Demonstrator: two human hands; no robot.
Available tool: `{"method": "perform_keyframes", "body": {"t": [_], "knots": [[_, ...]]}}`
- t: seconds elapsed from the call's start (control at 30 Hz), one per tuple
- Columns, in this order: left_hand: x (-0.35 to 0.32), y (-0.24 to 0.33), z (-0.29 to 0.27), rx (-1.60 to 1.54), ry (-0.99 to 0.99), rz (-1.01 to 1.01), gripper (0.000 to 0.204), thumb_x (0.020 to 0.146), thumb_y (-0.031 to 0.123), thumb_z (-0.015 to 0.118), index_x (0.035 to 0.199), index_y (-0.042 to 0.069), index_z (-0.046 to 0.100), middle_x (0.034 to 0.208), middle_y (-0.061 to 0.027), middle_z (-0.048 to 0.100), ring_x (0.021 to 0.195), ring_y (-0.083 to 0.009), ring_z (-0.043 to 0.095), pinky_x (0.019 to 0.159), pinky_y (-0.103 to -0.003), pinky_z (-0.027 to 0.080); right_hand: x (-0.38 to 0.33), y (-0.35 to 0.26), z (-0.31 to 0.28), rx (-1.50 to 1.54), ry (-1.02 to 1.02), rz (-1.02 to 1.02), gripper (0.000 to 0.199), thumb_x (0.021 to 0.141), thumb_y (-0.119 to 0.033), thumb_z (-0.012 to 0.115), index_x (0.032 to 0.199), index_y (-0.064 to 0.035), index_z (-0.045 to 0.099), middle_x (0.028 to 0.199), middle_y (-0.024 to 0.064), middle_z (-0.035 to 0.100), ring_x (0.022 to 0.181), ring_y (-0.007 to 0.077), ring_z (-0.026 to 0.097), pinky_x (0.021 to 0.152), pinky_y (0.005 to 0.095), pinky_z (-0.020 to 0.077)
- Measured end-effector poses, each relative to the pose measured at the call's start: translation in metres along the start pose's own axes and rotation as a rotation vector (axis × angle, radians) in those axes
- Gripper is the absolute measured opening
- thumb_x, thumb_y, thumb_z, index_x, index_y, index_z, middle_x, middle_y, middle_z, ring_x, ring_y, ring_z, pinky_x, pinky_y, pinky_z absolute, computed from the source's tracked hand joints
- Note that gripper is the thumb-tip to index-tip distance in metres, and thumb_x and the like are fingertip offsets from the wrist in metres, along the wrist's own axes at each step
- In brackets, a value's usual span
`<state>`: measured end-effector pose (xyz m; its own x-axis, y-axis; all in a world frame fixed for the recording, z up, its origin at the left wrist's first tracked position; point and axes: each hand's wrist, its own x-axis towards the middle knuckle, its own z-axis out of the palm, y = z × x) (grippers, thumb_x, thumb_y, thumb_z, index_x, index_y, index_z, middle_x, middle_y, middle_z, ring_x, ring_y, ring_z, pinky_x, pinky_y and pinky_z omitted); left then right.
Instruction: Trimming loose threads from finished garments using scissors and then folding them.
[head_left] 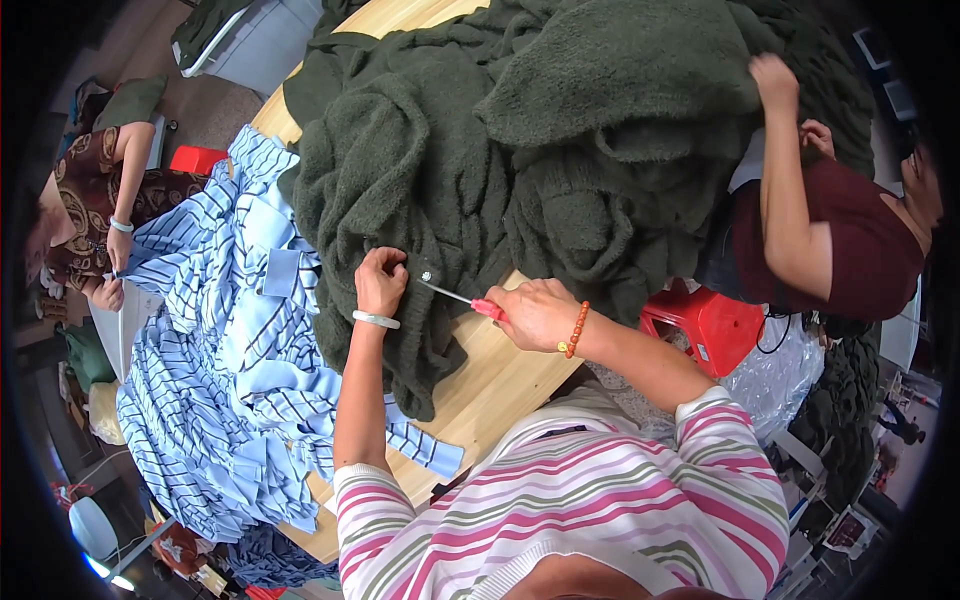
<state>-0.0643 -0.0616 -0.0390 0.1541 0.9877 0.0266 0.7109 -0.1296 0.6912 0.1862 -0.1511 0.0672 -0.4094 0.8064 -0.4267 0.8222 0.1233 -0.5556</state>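
Note:
My left hand point(381, 283), with a pale bangle at the wrist, is closed on a fold of a fuzzy dark green knit garment point(370, 180). My right hand point(540, 315), wearing an orange bead bracelet, is closed around a red-handled tool point(488, 308) with a thin metal shaft. The shaft points left, toward my left hand. Close to its tip, a small shiny white button-like piece point(427, 276) shows against the green knit. Whether the tip touches it I cannot tell. The fingertips of my left hand are partly hidden.
Light blue striped garments point(230, 350) are heaped along the left of the wooden table point(510, 375). More green knitwear point(620, 80) covers the far side. One person point(830, 230) handles it at the right; another point(110, 200) handles striped cloth at the left. A red stool point(710, 330) stands at right.

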Motion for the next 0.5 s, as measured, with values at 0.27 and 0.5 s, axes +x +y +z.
{"method": "perform_keyframes", "body": {"t": [0.27,0.5], "knots": [[-0.019,0.043,-0.010,0.178,0.094,0.325,0.019,0.071,0.010,0.073,0.088,0.005,0.067,0.089,-0.0094,0.062,0.085,-0.0271,0.056,0.080,-0.036,0.045,-0.008,0.017,0.004,0.057,0.115,-0.012,0.022,0.086,-0.020,0.056,0.105,-0.0097,0.054,0.081,0.0199,0.065,0.081,0.0387,0.064,0.071,0.0493,0.0481],[-0.035,0.030,0.030,0.451,-0.056,0.293,0.019,0.066,0.007,0.069,0.084,0.006,0.063,0.085,-0.0102,0.056,0.083,-0.0298,0.054,0.073,-0.041,0.044,-0.028,0.019,0.003,-0.027,0.045,0.062,0.022,0.084,-0.020,0.058,0.102,-0.0073,0.057,0.079,0.0188,0.066,0.079,0.0373,0.064,0.071,0.0479,0.0490]]}}
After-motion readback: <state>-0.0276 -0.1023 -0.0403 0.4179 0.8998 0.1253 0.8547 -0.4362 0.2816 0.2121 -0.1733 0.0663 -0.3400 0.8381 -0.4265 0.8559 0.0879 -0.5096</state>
